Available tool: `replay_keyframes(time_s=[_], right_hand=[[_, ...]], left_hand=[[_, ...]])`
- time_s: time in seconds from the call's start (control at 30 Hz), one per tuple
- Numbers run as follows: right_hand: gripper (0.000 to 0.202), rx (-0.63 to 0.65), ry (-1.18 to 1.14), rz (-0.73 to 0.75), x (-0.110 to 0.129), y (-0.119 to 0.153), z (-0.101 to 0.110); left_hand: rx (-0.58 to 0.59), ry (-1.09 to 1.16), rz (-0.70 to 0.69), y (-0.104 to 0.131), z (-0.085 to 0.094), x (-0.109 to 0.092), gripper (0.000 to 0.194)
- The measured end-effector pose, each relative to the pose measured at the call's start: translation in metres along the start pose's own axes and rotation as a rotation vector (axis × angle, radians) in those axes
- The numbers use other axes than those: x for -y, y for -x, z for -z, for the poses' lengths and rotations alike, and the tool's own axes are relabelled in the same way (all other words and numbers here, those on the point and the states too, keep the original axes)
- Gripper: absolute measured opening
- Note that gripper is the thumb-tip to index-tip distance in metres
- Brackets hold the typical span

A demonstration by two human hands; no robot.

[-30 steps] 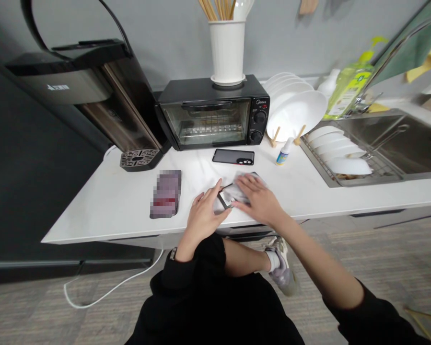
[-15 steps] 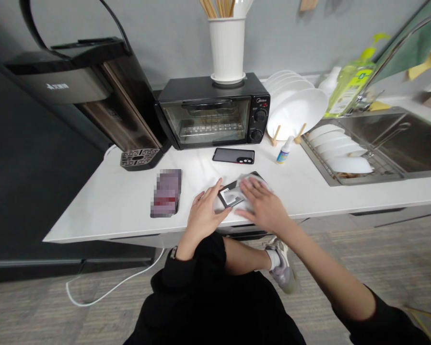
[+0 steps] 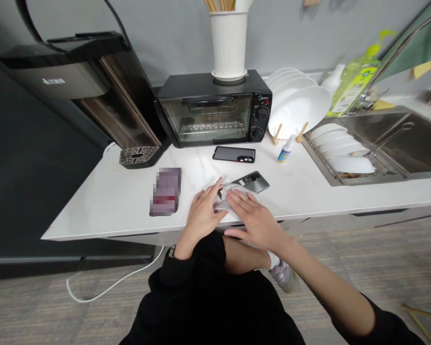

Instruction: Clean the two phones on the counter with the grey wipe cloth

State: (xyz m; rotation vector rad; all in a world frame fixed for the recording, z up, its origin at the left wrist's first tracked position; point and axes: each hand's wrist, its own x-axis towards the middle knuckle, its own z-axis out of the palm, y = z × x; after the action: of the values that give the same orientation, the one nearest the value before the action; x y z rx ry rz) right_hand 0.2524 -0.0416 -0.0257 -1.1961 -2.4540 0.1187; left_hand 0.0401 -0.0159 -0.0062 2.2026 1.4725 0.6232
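Pale grey cloth (image 3: 222, 204) spread over the left end of a dark grey phone (image 3: 261, 185).

Leftmost from where I stand is a tall black machine (image 3: 120, 112) on the white counter (image 3: 103, 211); a purplish thing (image 3: 166, 191), blurred into blocks, lies near it. Then comes the person's left hand (image 3: 202, 212), thumb and fingers parted around the covered end of the phone; whether they grip it, I cannot tell. Behind, a black phone (image 3: 225, 153) lies before a toaster oven (image 3: 208, 122). The right hand (image 3: 259, 221) rests on the cloth, fingers outstretched and uncurled. Just beyond, the phone's camera end shows, lying on the counter. Rightward stand a small bottle (image 3: 285, 151), white plates (image 3: 303, 110) and a metal sink (image 3: 420, 143) holding white dishes (image 3: 352, 164).
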Motion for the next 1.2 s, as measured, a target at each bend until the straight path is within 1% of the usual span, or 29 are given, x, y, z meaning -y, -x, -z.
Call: replay_keyframes(time_s=[0.03, 0.07, 0.1, 0.17, 0.23, 0.27, 0.3, 0.33, 0.37, 0.47, 0.53, 0.57, 0.6, 0.63, 0.7, 0.77, 0.8, 0.83, 0.87, 0.93, 1.0, 1.03, 1.07, 1.1, 1.13, 1.2], right_hand=[[0.092, 0.031, -0.031, 0.053, 0.007, 0.0, 0.0], [0.089, 0.043, -0.048, 0.069, 0.008, -0.002, -0.001], [0.085, 0.036, -0.049, 0.05, 0.005, -0.006, 0.0], [0.079, -0.015, -0.007, -0.057, -0.016, -0.011, 0.001], [0.08, -0.075, 0.063, -0.205, -0.042, -0.013, 0.005], [0.081, -0.094, 0.092, -0.26, -0.052, -0.011, 0.006], [0.082, -0.101, 0.11, -0.282, -0.057, -0.007, 0.008], [0.083, -0.092, 0.112, -0.264, -0.056, -0.003, 0.009], [0.083, -0.068, 0.095, -0.207, -0.05, 0.001, 0.009], [0.085, 0.028, -0.021, 0.028, -0.013, 0.006, 0.005], [0.085, 0.046, -0.073, 0.097, 0.006, 0.0, 0.0], [0.085, 0.036, -0.073, 0.092, 0.008, -0.006, -0.002], [0.084, 0.019, -0.057, 0.065, 0.005, -0.011, -0.003], [0.082, 0.001, -0.031, 0.021, -0.004, -0.016, -0.004], [0.081, -0.042, 0.034, -0.114, -0.03, -0.023, -0.003], [0.083, -0.087, 0.089, -0.253, -0.054, -0.021, -0.001], [0.086, -0.106, 0.106, -0.3, -0.059, -0.018, 0.0], [0.09, -0.117, 0.114, -0.321, -0.059, -0.014, 0.001], [0.094, -0.118, 0.11, -0.31, -0.052, -0.01, 0.0], [0.098, -0.085, 0.059, -0.194, -0.025, -0.003, -0.003], [0.096, -0.033, -0.041, -0.046, 0.006, -0.002, -0.007], [0.093, -0.01, -0.09, 0.007, 0.018, -0.004, -0.008], [0.09, 0.002, -0.124, 0.033, 0.023, -0.007, -0.008], [0.086, 0.004, -0.134, 0.029, 0.023, -0.011, -0.007], [0.083, -0.003, -0.122, 0.002, 0.016, -0.014, -0.006], [0.077, -0.03, -0.046, -0.102, -0.01, -0.018, -0.001]], left_hand=[[0.004, -0.004, -0.002, 0.0, 0.0, 0.0, 0.091], [0.007, -0.006, -0.003, 0.0, 0.0, 0.001, 0.091], [0.006, -0.004, -0.001, 0.0, 0.0, 0.001, 0.09], [-0.002, 0.007, 0.0, 0.0, -0.001, 0.001, 0.087], [-0.01, 0.012, -0.004, 0.0, -0.001, 0.001, 0.086], [-0.012, 0.009, -0.005, 0.0, -0.001, 0.001, 0.087], [-0.013, 0.005, -0.002, 0.0, -0.001, 0.001, 0.087], [-0.013, 0.003, 0.0, 0.0, -0.001, 0.001, 0.087], [-0.012, 0.001, 0.0, 0.0, -0.001, 0.001, 0.087], [-0.002, -0.014, -0.009, 0.001, 0.0, 0.0, 0.088], [0.007, -0.027, -0.009, 0.001, 0.001, -0.001, 0.091], [0.01, -0.029, -0.006, 0.001, 0.001, -0.001, 0.091], [0.008, -0.026, -0.003, 0.001, 0.0, -0.001, 0.09], [0.004, -0.022, -0.004, 0.001, 0.0, 0.0, 0.088], [-0.005, -0.012, -0.013, 0.001, 0.0, 0.0, 0.086], [-0.01, -0.007, -0.016, 0.0, 0.0, 0.0, 0.086], [-0.013, -0.006, -0.013, 0.0, 0.0, 0.0, 0.086], [-0.014, -0.003, -0.011, 0.0, 0.0, 0.0, 0.086], [-0.015, -0.002, -0.009, 0.0, 0.0, -0.001, 0.085], [-0.01, -0.003, -0.012, 0.001, 0.001, -0.001, 0.086], [-0.004, -0.01, -0.015, 0.001, 0.001, -0.002, 0.086], [0.0, -0.014, -0.014, 0.001, 0.0, -0.001, 0.087], [0.001, -0.016, -0.014, 0.001, 0.0, -0.001, 0.088], [0.001, -0.016, -0.014, 0.001, 0.0, -0.001, 0.088], [0.0, -0.014, -0.015, 0.001, 0.0, 0.0, 0.087], [-0.005, -0.008, -0.017, 0.001, -0.001, 0.0, 0.086]])
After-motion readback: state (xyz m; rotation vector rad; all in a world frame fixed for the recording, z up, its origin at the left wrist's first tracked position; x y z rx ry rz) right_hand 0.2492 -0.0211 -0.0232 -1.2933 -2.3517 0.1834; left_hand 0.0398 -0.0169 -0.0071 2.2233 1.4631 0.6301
